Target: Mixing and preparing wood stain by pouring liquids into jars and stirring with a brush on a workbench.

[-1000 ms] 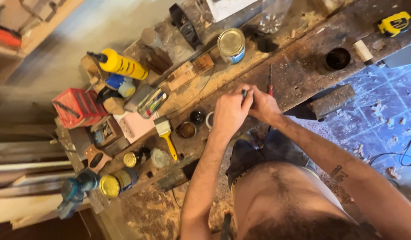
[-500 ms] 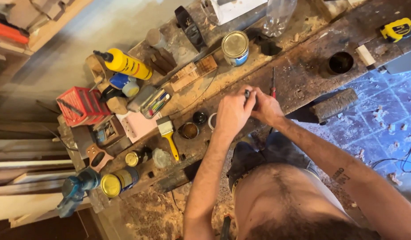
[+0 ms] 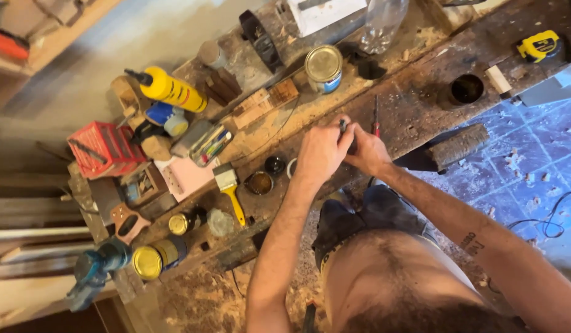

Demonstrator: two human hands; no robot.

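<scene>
Left hand (image 3: 322,154) and right hand (image 3: 367,151) together, gripping 1 small dark tool (image 3: 343,127), over worn workbench (image 3: 421,105), red-handled screwdriver (image 3: 376,117) beside

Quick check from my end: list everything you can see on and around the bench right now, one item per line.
workbench: one, worn brown wood, running diagonally
tape measure: one, yellow and black, far end of the bench
round hole: one, dark, in the bench top near the tape measure
tin can: one, gold lid, beyond the hands
foam canister: one, yellow, lying on its side
red crate: one, red, by the bench edge
paintbrush: one, yellow handle, near a small open tin
screwdriver: one, red handle, beside the hands
left hand: at a small dark thing, closed
right hand: touching the left, closed
</scene>
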